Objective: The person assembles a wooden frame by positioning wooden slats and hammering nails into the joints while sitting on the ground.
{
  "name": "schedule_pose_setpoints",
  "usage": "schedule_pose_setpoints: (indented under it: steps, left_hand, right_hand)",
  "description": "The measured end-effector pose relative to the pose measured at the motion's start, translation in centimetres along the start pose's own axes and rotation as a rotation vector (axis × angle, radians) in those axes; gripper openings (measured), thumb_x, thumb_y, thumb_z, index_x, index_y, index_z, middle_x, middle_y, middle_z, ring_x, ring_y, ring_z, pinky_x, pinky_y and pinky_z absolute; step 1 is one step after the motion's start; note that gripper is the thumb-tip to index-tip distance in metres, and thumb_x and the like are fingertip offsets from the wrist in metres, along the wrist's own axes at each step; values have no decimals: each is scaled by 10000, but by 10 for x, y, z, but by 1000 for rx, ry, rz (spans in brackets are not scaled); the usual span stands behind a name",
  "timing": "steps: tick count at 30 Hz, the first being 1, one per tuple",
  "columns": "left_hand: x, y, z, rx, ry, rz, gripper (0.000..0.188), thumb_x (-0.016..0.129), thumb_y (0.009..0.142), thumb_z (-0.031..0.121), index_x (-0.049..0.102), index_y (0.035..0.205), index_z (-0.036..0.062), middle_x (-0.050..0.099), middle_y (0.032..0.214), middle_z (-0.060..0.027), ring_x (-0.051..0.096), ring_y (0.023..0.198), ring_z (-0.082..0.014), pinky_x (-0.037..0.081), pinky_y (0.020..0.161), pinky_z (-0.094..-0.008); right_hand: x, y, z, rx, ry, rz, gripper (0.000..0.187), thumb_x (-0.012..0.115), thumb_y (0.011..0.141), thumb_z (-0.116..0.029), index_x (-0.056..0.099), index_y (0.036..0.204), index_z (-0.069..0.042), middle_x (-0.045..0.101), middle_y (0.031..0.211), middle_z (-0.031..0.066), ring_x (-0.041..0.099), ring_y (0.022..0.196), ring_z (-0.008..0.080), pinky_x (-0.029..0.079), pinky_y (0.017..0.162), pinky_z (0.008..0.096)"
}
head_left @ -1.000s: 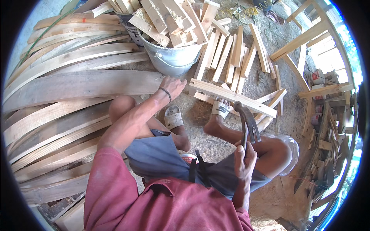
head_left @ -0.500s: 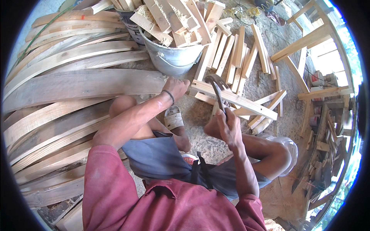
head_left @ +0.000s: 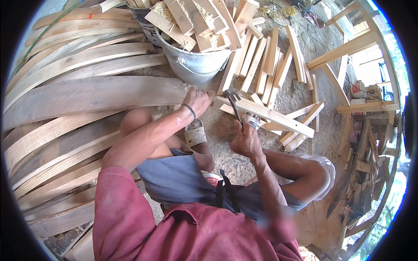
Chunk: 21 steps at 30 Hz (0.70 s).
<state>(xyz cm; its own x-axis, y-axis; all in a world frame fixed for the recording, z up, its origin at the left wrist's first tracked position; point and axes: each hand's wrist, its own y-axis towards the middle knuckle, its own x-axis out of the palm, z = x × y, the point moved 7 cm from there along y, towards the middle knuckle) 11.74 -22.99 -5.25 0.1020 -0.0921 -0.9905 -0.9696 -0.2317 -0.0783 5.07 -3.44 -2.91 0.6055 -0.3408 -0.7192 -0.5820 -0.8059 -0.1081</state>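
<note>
Hammer (head_left: 235, 107) is gripped in the right hand (head_left: 247, 141), the fingers wrapped around its handle and its head just beyond that grip, at the left end of a pale beam (head_left: 272, 115); whether metal and wood touch cannot be told. The beam runs from there off to the right, past the right hand and a little farther from the body. To the left of the hammer grip, the left hand (head_left: 198, 103) is curled with its thumb side toward that same beam end, but whether it pinches anything small, the view does not settle. As for progress, the beam appears to be laid out and the hammer brought to one end of it, so the work here looks under way rather than finished; no driven fastener can be made out, and whether the beam is joined to the shorter pieces (head_left: 309, 118) beside its far end is unclear. Beyond the hammer grip, many loose sticks (head_left: 254, 65) lie side by side, seemingly cut but not fixed to one another. Straight beyond the left hand, a bucket (head_left: 190, 69) is heaped with offcuts (head_left: 195, 21) and shavings. Curved boards (head_left: 100, 93) are stacked to the left of both hands, and neither hand appears to be working on them.
</note>
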Motion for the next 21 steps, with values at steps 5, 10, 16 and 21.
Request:
schedule_pose_setpoints:
  steps: [5, 10, 16, 21]
  left_hand:
    - [-7, 4, 0, 17, 12, -13, 166, 565, 875, 113, 598, 1037, 99, 693, 693, -78, 715, 689, -233, 518, 650, -378]
    - [2, 2, 2, 20, 45, -33, 251, 560, 876, 114, 598, 1124, 99, 698, 716, -62, 714, 692, -225, 514, 652, -363]
    - [3, -1, 3, 11, 49, -26, 257, 545, 881, 110, 605, 1131, 103, 693, 713, -43, 710, 694, -214, 512, 669, -366]
    - [6, 2, 2, -20, -38, 13, 119, 568, 891, 124, 602, 999, 87, 705, 720, -90, 713, 678, -224, 511, 634, -387]
  right_hand:
    - [3, 2, -2, 79, 37, 8, 269, 490, 1035, -251, 532, 990, 11, 579, 681, 269, 585, 648, 470, 422, 559, 514]
    - [1, 0, -10, 88, 2, -6, 314, 510, 1024, -291, 521, 953, 15, 578, 673, 271, 579, 666, 491, 419, 559, 523]
    - [-2, -1, -22, 172, 71, -58, 199, 514, 1002, -187, 467, 936, -5, 578, 709, 315, 568, 704, 531, 428, 587, 568]
    - [7, 2, -14, -101, -95, -18, 263, 502, 1013, -247, 481, 927, 1, 590, 758, 337, 581, 773, 537, 432, 637, 580]
